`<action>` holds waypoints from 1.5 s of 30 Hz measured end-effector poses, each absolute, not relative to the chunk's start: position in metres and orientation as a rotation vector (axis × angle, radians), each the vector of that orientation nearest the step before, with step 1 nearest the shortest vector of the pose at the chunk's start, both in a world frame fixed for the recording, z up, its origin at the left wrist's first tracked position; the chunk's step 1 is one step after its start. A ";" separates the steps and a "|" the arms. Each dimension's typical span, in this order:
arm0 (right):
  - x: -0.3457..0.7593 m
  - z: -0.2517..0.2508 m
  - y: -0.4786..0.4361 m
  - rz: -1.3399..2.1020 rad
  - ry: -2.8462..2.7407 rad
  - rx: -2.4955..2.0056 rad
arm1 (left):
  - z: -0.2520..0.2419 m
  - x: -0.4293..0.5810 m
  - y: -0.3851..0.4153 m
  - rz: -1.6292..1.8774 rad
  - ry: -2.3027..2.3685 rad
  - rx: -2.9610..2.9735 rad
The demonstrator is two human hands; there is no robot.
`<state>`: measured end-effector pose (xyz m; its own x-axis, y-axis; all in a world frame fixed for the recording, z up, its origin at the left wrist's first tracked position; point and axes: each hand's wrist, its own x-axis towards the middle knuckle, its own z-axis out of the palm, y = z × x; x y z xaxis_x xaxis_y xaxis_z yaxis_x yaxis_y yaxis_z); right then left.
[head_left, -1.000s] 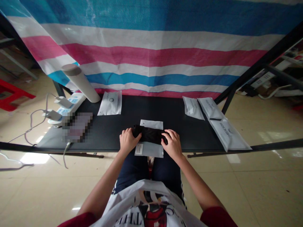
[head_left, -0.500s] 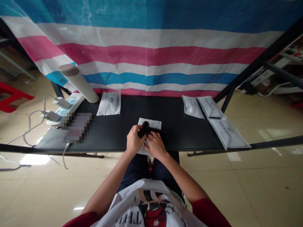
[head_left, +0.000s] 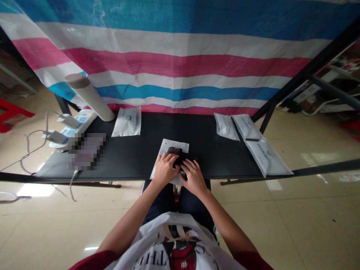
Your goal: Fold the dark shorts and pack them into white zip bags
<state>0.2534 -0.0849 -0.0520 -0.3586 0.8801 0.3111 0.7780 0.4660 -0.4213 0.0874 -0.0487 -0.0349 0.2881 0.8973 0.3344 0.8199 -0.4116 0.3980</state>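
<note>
Fingers [head_left: 168, 159] of our left hand [head_left: 164, 171] curve over a bunched black cloth [head_left: 174, 150], and those of our right hand [head_left: 194, 176] lie bent and parted on the same dark bundle, just beside them; we cannot tell whether either set grips it or only presses down. It sits near the front edge of the table [head_left: 132, 161], over a flat white pouch [head_left: 159, 160] whose far end and left side show past our hands. Farther back on the left we have another white pouch [head_left: 126, 123], then a pale bottle [head_left: 97, 103] and a power strip [head_left: 86, 118] with two white plugs [head_left: 69, 121]. A pixelated slab [head_left: 88, 150] lies near the strip. On our right, three printed white pouches [head_left: 270, 157] lie close together. Behind the table hangs a striped sheet [head_left: 180, 65].
</note>
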 end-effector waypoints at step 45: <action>0.303 -0.036 -0.033 0.916 -1.799 -1.780 | -0.048 0.108 -0.073 0.746 1.508 2.078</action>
<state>0.3029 -0.0325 -0.0363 -0.0695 0.9881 -0.1374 0.6922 -0.0514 -0.7199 0.1084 -0.0728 -0.0482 0.2504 0.9555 0.1559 0.7036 -0.2902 0.6486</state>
